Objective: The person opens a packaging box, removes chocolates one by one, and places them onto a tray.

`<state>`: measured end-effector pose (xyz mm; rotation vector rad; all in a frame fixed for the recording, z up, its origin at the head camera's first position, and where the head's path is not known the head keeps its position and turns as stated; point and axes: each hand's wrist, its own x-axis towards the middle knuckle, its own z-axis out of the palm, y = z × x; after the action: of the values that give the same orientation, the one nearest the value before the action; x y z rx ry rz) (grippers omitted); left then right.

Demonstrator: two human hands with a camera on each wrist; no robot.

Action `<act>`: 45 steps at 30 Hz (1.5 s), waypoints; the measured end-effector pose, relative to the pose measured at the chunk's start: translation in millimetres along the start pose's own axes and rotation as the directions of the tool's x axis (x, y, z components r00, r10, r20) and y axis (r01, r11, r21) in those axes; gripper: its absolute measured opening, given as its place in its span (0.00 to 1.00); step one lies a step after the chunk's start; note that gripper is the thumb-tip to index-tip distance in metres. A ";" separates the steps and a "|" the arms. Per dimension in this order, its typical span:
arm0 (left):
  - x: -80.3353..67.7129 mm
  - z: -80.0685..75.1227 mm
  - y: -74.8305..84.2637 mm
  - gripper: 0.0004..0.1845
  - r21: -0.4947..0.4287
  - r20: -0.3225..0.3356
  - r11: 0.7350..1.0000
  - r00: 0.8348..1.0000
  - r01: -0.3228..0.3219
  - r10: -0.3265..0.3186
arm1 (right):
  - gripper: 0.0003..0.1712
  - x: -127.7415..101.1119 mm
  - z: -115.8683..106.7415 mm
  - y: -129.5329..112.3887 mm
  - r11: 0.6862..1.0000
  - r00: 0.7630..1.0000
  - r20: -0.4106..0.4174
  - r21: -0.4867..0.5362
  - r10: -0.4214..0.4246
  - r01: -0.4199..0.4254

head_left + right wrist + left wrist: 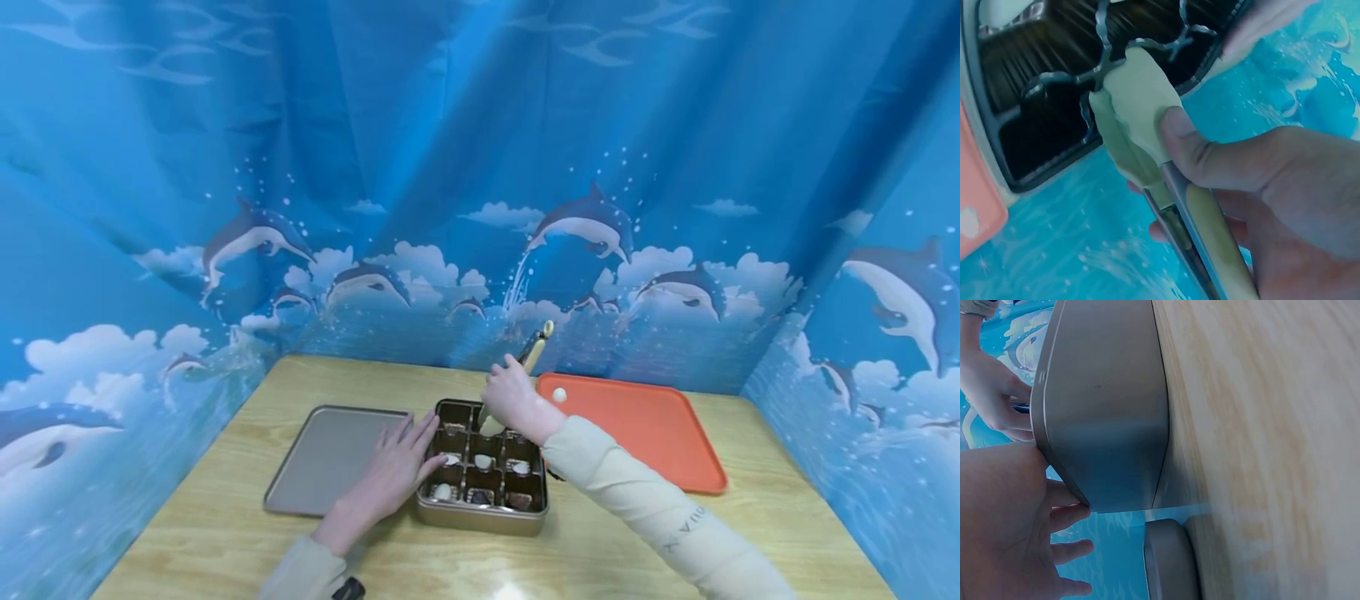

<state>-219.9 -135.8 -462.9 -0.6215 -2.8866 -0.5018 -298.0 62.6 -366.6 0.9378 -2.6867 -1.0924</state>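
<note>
A brown divided box (483,520) with a three-by-three grid stands on the table, small white, dark and brown pieces in its compartments. My right hand (519,403) grips cream-coloured tongs (534,354), tips down at the box's back row. The right wrist view shows the thumb pressing one arm of the tongs (1141,103), their tips close together; whether anything sits between them I cannot tell. My left hand (396,468) rests against the box's left rim, fingers extended. In the left wrist view these fingers (1067,517) touch the rim near the corner.
An orange tray (637,425) lies right of the box, with a small white round piece (559,394) near its back left corner. To the left is a grey tray (330,458), partly behind my left hand. A dolphin-print curtain (450,167) surrounds the wooden table (202,508).
</note>
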 end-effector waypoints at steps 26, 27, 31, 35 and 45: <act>0.2 2.8 -1.7 0.36 -0.023 -0.010 1.000 1.000 0.008 -0.009 | 0.24 -54.2 76.3 10.5 0.986 0.766 -0.634 0.165 0.106 0.000; 0.4 2.9 -1.6 0.36 -0.022 -0.012 1.000 1.000 0.008 -0.008 | 0.26 -56.0 77.0 10.8 0.985 0.774 -0.624 0.171 0.112 -0.005; -0.2 2.3 -0.7 0.36 -0.022 -0.016 1.000 1.000 0.004 -0.004 | 0.28 -62.6 79.6 13.9 0.980 0.787 -0.600 0.199 0.143 -0.027; -0.9 1.7 -0.4 0.36 -0.019 -0.012 1.000 1.000 0.003 -0.004 | 0.27 -69.0 87.1 21.9 0.971 0.762 -0.618 0.234 0.194 -0.058; 1.0 3.5 -1.1 0.36 -0.004 -0.032 1.000 0.999 -0.006 0.006 | 0.28 -92.2 125.0 77.7 0.906 0.735 -0.544 0.347 0.406 -0.244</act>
<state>-221.6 -135.2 -466.2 -0.6161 -2.8535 -0.5117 -300.9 233.9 -395.1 0.6451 -2.3259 -0.2910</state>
